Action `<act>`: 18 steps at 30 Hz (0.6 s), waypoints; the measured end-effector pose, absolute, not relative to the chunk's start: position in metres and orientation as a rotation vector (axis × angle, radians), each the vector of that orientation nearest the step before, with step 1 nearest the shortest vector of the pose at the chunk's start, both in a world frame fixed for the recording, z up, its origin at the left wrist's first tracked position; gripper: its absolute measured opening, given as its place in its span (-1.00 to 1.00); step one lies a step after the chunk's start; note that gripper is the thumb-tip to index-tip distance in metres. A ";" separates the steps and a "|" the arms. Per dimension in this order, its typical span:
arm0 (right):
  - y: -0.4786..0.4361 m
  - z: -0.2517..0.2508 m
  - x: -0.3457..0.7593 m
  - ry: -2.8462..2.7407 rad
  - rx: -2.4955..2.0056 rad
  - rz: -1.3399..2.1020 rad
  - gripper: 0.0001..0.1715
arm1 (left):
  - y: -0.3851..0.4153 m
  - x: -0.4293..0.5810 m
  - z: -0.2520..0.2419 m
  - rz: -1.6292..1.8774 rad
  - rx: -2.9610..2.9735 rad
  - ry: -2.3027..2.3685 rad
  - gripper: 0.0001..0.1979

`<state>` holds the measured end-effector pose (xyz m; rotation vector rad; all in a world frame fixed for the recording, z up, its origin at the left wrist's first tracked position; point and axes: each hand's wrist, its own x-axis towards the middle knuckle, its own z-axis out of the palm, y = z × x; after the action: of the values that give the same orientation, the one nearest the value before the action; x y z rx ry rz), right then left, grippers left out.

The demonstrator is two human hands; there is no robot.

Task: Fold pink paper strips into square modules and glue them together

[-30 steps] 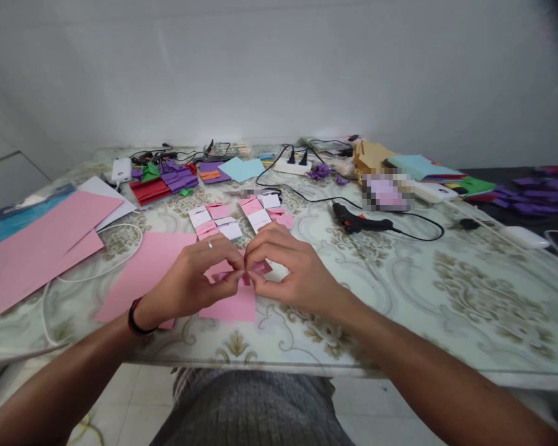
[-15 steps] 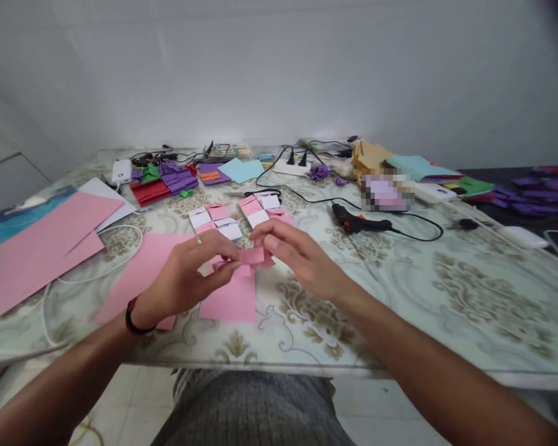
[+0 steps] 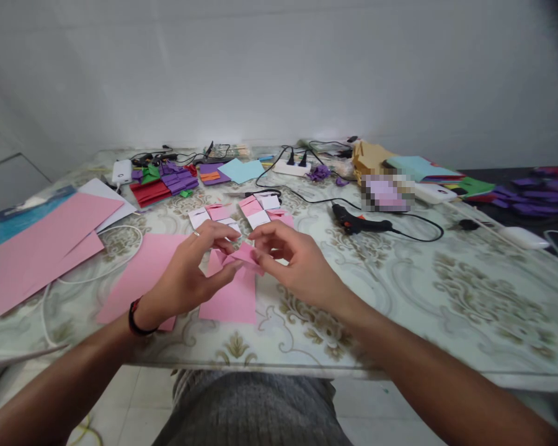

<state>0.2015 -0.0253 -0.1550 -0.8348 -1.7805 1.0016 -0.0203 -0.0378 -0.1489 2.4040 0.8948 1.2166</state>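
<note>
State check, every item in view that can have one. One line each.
Left hand, grip closed on the folded pink piece.
Right hand, grip closed on the same piece.
Folded pink piece, creased, held up between both hands.
Pink sheet below the hands, flat.
Checkered pink-and-white pieces, lying down, unheld.
Glue gun, lying down, unheld; on or off, can't tell.
Power strip, two black plugs in.

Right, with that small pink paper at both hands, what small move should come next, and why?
Probably pressing its fold flatter: the small pink paper looks bent rather than flat, and the left hand and right hand are both already at it, over the pink sheet.
</note>
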 end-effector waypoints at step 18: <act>-0.028 -0.153 0.202 -1.904 -0.687 0.527 -0.77 | -0.034 -0.022 -0.146 1.199 2.278 0.710 -0.72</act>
<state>0.2016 -0.0275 -0.1525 -0.6871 -1.9036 0.5266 -0.0220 -0.0342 -0.1465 2.2780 0.7098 1.1991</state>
